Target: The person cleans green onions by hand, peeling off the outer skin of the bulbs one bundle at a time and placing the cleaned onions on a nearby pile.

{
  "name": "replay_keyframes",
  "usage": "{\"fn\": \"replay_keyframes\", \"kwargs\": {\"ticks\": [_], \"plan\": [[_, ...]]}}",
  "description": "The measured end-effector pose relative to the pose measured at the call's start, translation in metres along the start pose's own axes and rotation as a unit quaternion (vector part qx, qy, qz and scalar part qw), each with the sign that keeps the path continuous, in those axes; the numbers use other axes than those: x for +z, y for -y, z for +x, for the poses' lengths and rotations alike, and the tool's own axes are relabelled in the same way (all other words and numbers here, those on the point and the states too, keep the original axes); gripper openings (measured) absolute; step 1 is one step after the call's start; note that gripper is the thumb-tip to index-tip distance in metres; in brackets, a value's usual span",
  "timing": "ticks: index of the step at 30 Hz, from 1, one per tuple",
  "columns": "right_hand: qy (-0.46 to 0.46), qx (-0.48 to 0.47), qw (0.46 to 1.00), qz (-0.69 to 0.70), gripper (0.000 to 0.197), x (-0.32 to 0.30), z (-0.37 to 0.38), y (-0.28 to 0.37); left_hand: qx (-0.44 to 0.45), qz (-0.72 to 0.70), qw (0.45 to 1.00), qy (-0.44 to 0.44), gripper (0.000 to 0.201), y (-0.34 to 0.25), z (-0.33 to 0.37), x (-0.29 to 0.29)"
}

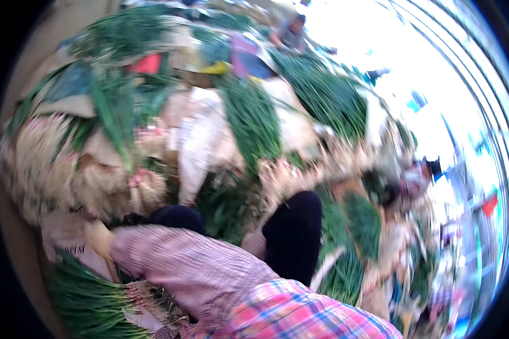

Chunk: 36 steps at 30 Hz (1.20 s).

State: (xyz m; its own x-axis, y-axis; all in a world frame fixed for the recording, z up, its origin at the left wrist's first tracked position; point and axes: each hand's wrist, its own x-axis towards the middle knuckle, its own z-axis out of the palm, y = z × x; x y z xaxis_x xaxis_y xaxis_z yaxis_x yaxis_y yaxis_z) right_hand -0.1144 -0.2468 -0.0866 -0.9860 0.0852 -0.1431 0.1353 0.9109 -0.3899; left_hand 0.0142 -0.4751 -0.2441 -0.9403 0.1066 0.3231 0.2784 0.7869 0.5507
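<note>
My left arm, in a pink-checked sleeve, reaches across to the left side. At its end my left hand (99, 240) is smeared by motion, and its fingers cannot be made out. It is at the edge of a pale printed sack or carton (68, 234); whether it grips this is unclear. Just below lies a bundle of green onions (90, 302), with green leaves to the left and pale roots to the right. Above the hand is a heap of pale, stringy roots (45, 164). My right hand does not show.
My dark-clad knees (294, 237) are bent among the onions. Ahead lie more green onion bundles (249, 113) and a white sheet (201, 124). One person (293, 35) is at the far side, another (415, 178) to the right. Further bundles (345, 277) lie at my right.
</note>
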Motion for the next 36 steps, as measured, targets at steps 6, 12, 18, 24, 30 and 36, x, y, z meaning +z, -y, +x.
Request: {"fn": "replay_keyframes", "kwargs": {"ticks": [6, 12, 18, 24, 30, 36], "plan": [[-0.240, 0.199, 0.925, -0.217, 0.020, -0.292, -0.078, -0.106, 0.084, -0.143, 0.984, 0.060, 0.050, -0.091, 0.052, -0.035], [-0.486, 0.037, 0.872, 0.053, 0.023, -0.275, -0.253, -0.173, 0.162, -0.300, 0.940, 0.021, 0.045, -0.246, 0.079, -0.084], [-0.493, 0.420, 0.745, 0.163, 0.019, -0.171, -0.471, -0.310, 0.407, -0.325, 0.846, 0.112, 0.041, -0.430, 0.020, -0.115], [-0.429, 0.516, 0.731, 0.126, 0.028, -0.115, -0.493, -0.341, 0.444, -0.387, 0.715, 0.377, 0.031, -0.476, -0.046, -0.037], [-0.412, 0.566, 0.713, -0.028, 0.023, -0.112, -0.462, -0.355, 0.409, -0.383, 0.710, 0.426, 0.023, -0.482, -0.050, 0.006], [-0.391, 0.566, 0.694, -0.213, 0.020, -0.118, -0.475, -0.338, 0.283, -0.455, 0.629, 0.563, 0.019, -0.511, -0.076, 0.042]]}}
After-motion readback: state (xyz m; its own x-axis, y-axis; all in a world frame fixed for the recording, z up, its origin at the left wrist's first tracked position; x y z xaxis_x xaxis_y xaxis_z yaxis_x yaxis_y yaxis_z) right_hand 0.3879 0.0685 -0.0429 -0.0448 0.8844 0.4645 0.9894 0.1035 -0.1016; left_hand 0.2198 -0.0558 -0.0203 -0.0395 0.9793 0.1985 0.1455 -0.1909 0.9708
